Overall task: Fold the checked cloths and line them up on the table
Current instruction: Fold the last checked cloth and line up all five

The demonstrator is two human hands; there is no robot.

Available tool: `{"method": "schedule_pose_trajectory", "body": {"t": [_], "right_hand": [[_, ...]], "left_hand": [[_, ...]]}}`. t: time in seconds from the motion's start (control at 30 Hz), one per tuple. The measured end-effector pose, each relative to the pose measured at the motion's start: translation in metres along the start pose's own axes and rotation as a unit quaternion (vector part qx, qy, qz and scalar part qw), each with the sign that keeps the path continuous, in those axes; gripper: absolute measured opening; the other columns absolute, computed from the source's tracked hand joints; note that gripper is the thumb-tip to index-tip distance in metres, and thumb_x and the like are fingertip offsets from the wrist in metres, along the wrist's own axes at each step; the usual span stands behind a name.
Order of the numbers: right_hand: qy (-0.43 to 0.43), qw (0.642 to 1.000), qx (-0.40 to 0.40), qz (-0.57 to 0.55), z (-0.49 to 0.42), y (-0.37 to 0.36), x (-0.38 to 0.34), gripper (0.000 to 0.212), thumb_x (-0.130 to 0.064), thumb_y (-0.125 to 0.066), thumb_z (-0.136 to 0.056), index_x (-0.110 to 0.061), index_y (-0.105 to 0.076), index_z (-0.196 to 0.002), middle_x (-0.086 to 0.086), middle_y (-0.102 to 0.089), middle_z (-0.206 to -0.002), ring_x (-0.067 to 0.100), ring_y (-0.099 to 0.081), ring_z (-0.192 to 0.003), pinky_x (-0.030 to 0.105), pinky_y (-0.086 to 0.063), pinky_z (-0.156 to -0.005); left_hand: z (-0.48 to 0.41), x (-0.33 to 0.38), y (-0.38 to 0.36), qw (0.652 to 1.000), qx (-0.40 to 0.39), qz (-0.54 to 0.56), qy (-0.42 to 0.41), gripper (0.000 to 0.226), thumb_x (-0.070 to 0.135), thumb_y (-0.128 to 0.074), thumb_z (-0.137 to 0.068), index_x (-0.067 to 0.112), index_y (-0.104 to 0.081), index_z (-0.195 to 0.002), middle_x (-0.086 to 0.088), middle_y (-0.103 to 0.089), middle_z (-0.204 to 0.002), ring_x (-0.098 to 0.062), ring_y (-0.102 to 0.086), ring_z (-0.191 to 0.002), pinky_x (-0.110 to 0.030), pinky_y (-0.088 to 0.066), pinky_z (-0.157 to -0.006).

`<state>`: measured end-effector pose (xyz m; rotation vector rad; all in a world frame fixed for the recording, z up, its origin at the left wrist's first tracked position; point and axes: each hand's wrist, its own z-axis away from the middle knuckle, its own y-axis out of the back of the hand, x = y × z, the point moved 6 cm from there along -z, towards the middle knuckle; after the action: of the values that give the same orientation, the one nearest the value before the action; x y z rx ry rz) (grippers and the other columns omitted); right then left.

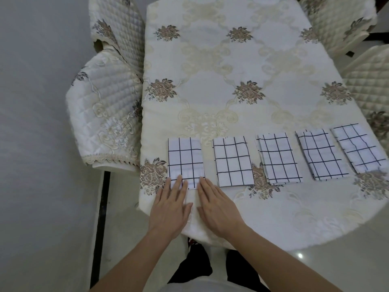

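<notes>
My left hand [171, 204] and right hand [219, 207], both spread flat, press the leftmost folded white black-checked cloth [185, 159] on the desk [273, 218]; likely final alignment, then nudge it level with the row.

Five folded checked cloths lie in a row along the near edge of the surface [242, 66], which is covered by a cream cloth with flower patterns. The leftmost cloth [185, 159] has both hands at its near edge: the left hand [170, 205] and the right hand [219, 209] lie flat, fingers straight, fingertips on the cloth's near corners. The other four cloths [232, 161] [279, 158] [322, 154] [359, 147] lie apart from each other. Quilted chairs [105, 114] stand around the surface.
</notes>
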<state>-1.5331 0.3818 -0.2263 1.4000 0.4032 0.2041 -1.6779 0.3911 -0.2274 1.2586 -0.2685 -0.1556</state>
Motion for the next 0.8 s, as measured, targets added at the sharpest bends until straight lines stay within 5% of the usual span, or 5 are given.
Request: {"method": "schedule_pose_trajectory", "body": {"t": [0.3,0.8], "right_hand": [[-0.006,1.0,0.004,-0.003,0.001,-0.001,-0.001,0.063,-0.037,-0.031,-0.098,0.002,-0.044,-0.147,0.019,-0.039,-0.156,0.028,-0.037,-0.146,0.041,-0.037,-0.116],[0.007,1.0,0.011,-0.005,0.004,0.006,-0.001,0.063,-0.037,-0.032,-0.096,0.001,-0.05,-0.143,0.019,-0.045,-0.152,0.028,-0.043,-0.142,0.042,-0.041,-0.114]], "left_hand": [[0.011,-0.005,-0.004,1.0,0.011,-0.003,0.001,0.069,0.054,-0.025,-0.098,0.018,-0.028,-0.157,-0.002,-0.018,-0.166,-0.031,-0.016,-0.152,-0.046,-0.019,-0.117],[0.014,-0.003,-0.001,1.0,0.016,-0.007,0.017,0.068,0.055,-0.024,-0.098,0.02,-0.03,-0.156,-0.001,-0.02,-0.165,-0.032,-0.022,-0.151,-0.053,-0.035,-0.115]]}}
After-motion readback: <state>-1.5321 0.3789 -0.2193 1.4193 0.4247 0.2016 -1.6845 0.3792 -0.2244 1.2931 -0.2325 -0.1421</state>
